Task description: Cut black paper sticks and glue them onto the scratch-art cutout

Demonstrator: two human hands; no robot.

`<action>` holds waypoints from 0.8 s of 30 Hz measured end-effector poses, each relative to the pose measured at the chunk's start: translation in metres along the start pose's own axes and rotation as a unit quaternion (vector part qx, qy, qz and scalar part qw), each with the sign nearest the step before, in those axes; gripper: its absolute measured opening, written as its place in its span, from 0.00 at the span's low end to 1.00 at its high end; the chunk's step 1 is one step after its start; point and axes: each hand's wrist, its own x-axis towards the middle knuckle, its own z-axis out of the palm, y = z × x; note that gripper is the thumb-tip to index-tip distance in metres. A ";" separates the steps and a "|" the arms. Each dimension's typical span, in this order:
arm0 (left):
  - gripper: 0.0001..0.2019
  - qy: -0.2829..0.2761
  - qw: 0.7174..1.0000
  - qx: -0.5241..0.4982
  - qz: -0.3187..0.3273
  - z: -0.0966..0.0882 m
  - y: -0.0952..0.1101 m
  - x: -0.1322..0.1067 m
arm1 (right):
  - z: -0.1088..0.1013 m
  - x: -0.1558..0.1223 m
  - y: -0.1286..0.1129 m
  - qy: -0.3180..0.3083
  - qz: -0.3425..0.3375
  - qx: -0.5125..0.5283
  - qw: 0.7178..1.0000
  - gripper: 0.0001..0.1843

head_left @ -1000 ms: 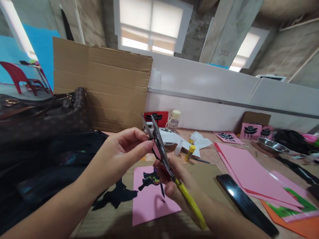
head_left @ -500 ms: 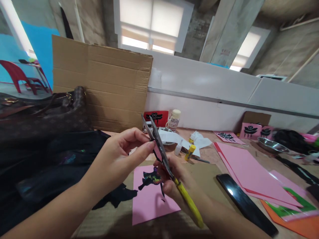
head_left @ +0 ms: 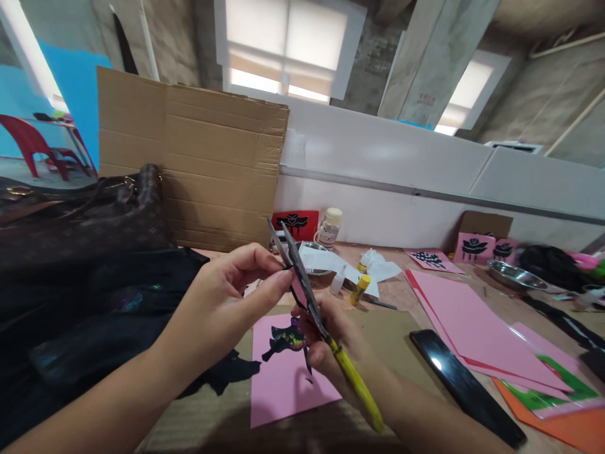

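My right hand (head_left: pixel 338 337) is closed around a pair of scissors (head_left: pixel 307 290) with yellow handles. Their grey blades point up and away, slightly apart. Beside the blades, my left hand (head_left: pixel 229 293) pinches a small black scrap (head_left: pixel 287 267) between thumb and forefinger; most of it is hidden by the fingers and scissors. Below both hands lies a pink card (head_left: pixel 278 397) bearing a black cut-out shape (head_left: pixel 288 339) with shiny coloured specks, plus thin black slivers. A ragged piece of black cloth (head_left: pixel 231 373) touches the card's left side.
Dark cloth (head_left: pixel 118 309) and a brown handbag (head_left: pixel 85 217) fill the left. A black phone (head_left: pixel 466 388) and pink sheets (head_left: pixel 477 328) lie right. Behind the hands stand a yellow glue stick (head_left: pixel 360 290), a lidded bottle (head_left: pixel 329 228) and upright cardboard (head_left: pixel 203 164).
Almost nothing differs. Both hands, the scissors and the black scrap keep nearly the same position; the whole view has shifted very slightly.
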 end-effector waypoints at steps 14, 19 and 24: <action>0.07 0.000 1.000 -0.004 -0.007 0.001 0.001 0.000 | -0.003 0.000 0.017 0.029 -0.037 -0.031 0.998 0.35; 0.07 -0.002 1.000 -0.001 -0.006 0.001 0.001 0.000 | -0.001 0.002 0.012 0.029 -0.025 -0.027 0.999 0.38; 0.07 -0.002 1.000 -0.014 -0.008 0.001 0.001 -0.001 | -0.003 0.001 0.013 0.033 -0.037 -0.039 0.998 0.38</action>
